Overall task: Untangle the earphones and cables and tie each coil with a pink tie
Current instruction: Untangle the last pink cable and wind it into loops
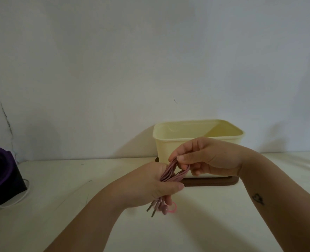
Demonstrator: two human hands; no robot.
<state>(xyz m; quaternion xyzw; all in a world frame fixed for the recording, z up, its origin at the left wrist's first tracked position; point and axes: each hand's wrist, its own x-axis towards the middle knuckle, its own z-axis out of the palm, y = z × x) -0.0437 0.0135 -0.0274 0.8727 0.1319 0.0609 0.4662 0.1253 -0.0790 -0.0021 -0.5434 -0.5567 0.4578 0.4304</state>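
Fingers [170, 187] of left hand [150, 184] grip mauve earphone coil [168, 173] low, right hand [208, 157] pinches its top loops; coil runs roughly upright between them, pink tie [173, 209] just under left fingers.

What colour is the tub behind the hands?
The tub is pale cream-yellow, seen in the head view.

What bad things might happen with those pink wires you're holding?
1. The pink cable coil is held only by the left hand and the right hand. If either grip loosens, the loops might spring apart and tangle.
2. The pink tie dangles by the left hand's lowest fingers and might drop onto the table.
3. The plugs hang loose below the coil and might snag in the loops.
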